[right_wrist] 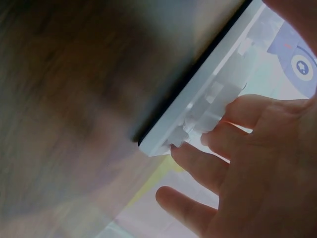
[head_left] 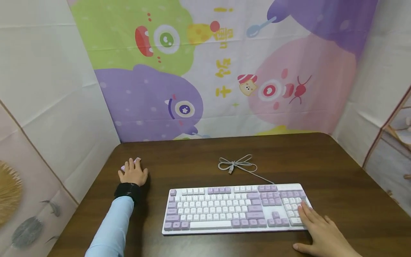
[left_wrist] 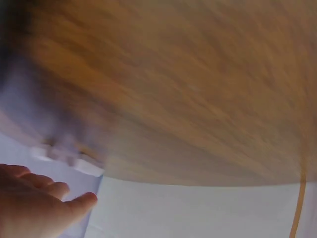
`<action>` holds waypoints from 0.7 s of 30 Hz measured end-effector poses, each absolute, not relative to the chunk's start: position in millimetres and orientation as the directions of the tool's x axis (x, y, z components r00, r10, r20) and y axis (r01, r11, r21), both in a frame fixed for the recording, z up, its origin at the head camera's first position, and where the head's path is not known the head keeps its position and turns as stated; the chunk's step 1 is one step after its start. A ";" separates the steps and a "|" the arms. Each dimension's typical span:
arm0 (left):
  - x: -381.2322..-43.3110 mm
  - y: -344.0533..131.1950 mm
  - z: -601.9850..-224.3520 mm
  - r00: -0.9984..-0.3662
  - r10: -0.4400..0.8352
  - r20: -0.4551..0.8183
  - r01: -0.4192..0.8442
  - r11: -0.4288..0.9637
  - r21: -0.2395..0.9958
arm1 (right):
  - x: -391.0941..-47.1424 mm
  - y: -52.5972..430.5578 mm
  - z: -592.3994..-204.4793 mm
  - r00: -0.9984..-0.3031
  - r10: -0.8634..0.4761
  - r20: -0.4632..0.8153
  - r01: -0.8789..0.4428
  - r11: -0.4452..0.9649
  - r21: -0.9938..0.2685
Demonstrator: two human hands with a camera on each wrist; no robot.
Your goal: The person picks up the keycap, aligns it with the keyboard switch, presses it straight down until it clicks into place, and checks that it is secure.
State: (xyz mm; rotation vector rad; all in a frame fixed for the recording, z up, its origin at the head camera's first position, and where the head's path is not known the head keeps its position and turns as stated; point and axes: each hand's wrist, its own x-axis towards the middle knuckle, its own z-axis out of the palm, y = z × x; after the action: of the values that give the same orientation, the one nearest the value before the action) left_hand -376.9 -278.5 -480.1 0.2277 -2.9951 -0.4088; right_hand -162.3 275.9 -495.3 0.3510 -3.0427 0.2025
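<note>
At the table's left side my left hand (head_left: pixel 133 175) lies over small light-purple pieces (head_left: pixel 137 159) that look like loose keycaps, mostly hidden beneath the fingers. In the left wrist view, pale pieces (left_wrist: pixel 89 166) show beyond the fingers, blurred. A white and purple keyboard (head_left: pixel 218 228) occupies the front middle of the table. The fingertips of my right hand (head_left: pixel 322 232) touch the number keys at its right end, and the thumb stays off to the side. From the right wrist view, those right fingers (right_wrist: pixel 198 168) lie spread along the keyboard's edge (right_wrist: pixel 198 87).
A bundled grey cable (head_left: pixel 236 165) with a USB plug lies behind the keyboard. The dark wooden table (head_left: pixel 179 160) ends at a cartoon-printed cloth backdrop (head_left: pixel 221 117), with white cloth walls on either side.
</note>
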 end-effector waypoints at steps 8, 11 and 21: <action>-386.9 -290.2 -488.4 -0.983 -0.177 0.041 -0.158 0.945 0.288 | -163.1 273.5 -496.2 -0.972 -0.217 0.090 -0.226 0.968 -0.112; -387.2 -289.8 -487.8 -0.982 -0.183 0.035 -0.167 0.945 0.280 | -162.5 273.2 -495.3 -0.971 -0.219 0.095 -0.228 0.968 -0.102; -386.1 -281.8 -490.5 -0.986 -0.166 0.022 -0.153 0.948 0.278 | -162.7 270.3 -493.5 -0.972 -0.217 0.086 -0.224 0.971 -0.083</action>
State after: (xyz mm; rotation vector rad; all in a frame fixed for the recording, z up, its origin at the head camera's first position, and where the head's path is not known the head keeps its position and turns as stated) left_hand -386.1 -281.8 -490.5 0.2502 -3.0562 -0.4301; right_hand -162.7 270.3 -493.5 0.3416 -3.0427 0.1411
